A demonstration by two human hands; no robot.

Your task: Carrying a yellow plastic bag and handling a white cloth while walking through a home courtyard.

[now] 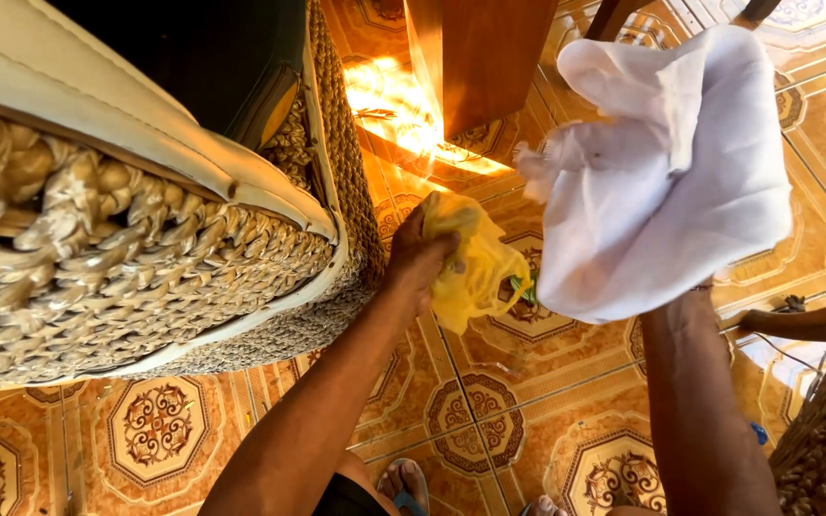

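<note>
The yellow cloth (pixel 475 263) hangs bunched in the left hand (pixel 420 256), whose grip is clamped on its upper edge, just beside the woven chair (pixel 145 258). A bit of green shows at the cloth's right edge, too small to identify. Close to its right, the white cloth (pixel 671 182) is held up in a loose crumpled mass. The right hand is hidden under it, so I cannot tell how its grip stands; only the right forearm (pixel 700 401) shows, rising to the cloth's lower edge. Both cloths hang above the patterned tile floor (pixel 489 420). A wooden furniture leg (pixel 475 57) stands beyond, in a sunlit patch. The person's sandalled foot (pixel 405 483) shows at the bottom.
</note>
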